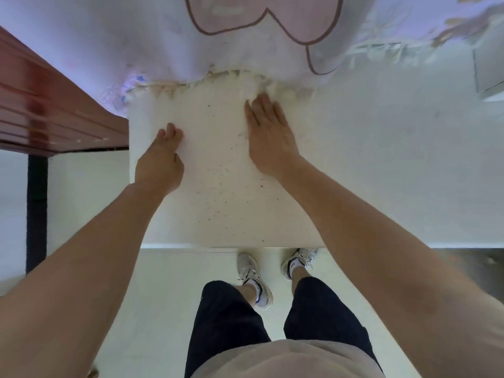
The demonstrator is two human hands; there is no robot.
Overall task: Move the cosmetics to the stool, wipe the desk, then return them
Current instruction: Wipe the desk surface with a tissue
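A white, speckled flat surface lies straight ahead of me; I cannot tell whether it is the desk or the stool. My right hand lies flat on it with straight fingers, the tips close to a fringed cloth edge. My left hand touches the left part of the surface with bunched fingertips and holds nothing that I can see. No cosmetics are in view.
A pale cloth with a pink outlined shape hangs over the far edge. Red-brown wooden furniture with a dark leg stands at the left. A grey box sits at the far right. My feet stand on a pale floor.
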